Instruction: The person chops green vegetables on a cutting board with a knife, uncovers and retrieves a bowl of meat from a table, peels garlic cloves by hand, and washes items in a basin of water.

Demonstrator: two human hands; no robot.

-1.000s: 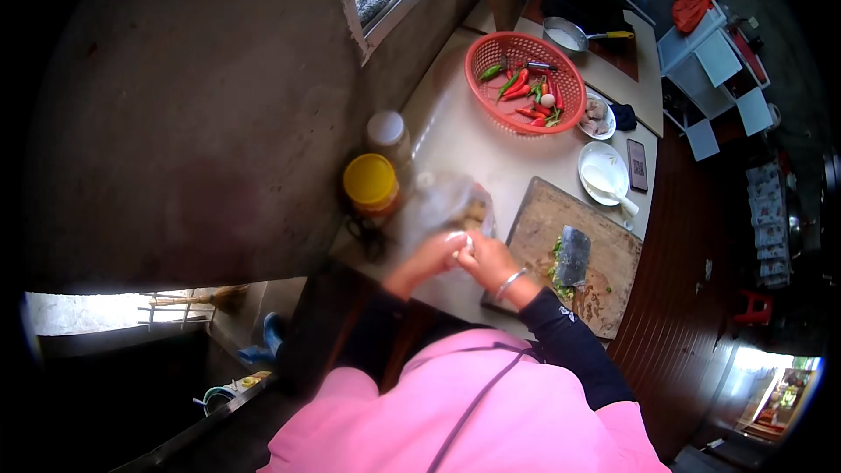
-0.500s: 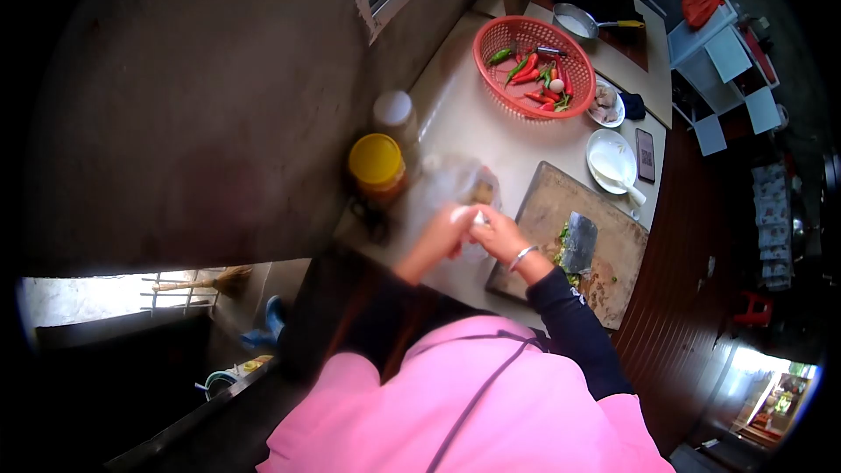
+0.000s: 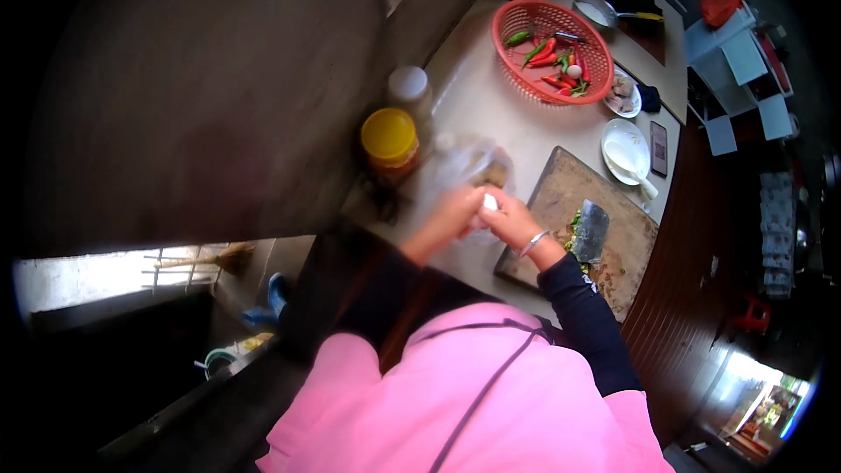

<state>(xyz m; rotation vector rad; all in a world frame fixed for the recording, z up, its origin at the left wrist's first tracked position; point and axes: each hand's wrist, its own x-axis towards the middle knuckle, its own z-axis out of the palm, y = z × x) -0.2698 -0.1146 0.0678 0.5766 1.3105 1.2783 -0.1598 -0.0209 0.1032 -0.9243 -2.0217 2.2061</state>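
My left hand and my right hand, which has a silver bangle at the wrist, meet at the counter's near edge. Both have their fingers closed round a small white piece, its kind too small to make out. Just beyond them lies a clear plastic bag with brownish contents, partly hidden by my hands. To the right, a cleaver rests flat on a wooden chopping board, beside chopped green bits.
A red basket of red and green chillies stands at the back. Along the right are a white bowl, a phone, a plate of pale pieces and a pan. A yellow-lidded jar and a white-lidded jar stand left.
The view has shifted a little, so the counter things sit slightly higher and further right. My hands stay together at the white piece, with only a slight shift of the fingers.
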